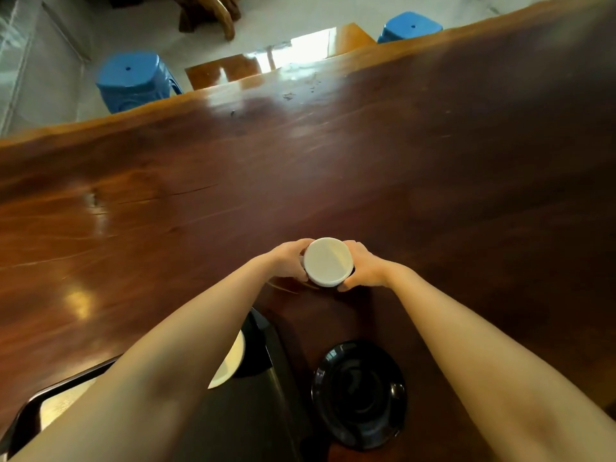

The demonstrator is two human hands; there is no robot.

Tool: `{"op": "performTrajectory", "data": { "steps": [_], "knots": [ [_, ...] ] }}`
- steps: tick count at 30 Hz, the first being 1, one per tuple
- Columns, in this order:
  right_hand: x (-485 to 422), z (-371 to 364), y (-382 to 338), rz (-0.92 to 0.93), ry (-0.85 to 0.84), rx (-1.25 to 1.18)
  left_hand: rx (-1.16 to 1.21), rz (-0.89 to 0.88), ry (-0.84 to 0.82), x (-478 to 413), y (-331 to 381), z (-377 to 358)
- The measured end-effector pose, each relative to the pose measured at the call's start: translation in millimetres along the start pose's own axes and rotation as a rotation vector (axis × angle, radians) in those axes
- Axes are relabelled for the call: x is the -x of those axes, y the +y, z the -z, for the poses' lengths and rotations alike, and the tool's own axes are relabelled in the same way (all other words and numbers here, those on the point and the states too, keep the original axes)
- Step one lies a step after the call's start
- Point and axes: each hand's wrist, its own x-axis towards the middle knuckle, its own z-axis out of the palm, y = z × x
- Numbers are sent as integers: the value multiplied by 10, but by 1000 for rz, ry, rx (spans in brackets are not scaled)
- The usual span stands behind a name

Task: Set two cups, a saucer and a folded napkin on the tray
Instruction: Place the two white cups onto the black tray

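Observation:
A white cup (328, 261) stands on the dark wooden table (433, 161), seen from above. My left hand (288, 263) wraps its left side and my right hand (361, 270) wraps its right side. Nearer to me, a black saucer (360, 395) lies on the table under the gap between my arms. A dark tray (273, 355) sits at the lower left, mostly covered by my left forearm. On it, a second white cup (233, 361) shows partly beside my arm. I see no napkin.
The table's far edge runs diagonally across the top. Beyond it stand two blue stools (133, 80) (411, 26) and a lower wooden bench (276, 63) on a pale floor.

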Motion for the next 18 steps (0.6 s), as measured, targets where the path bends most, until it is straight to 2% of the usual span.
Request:
{"op": "performTrajectory", "data": {
  "steps": [10, 18],
  "knots": [
    [263, 104, -253, 18, -52, -62, 70, -16, 63, 254, 60, 32],
    [559, 242, -838, 68, -27, -132, 204, -51, 213, 793, -3, 375]
  ]
}}
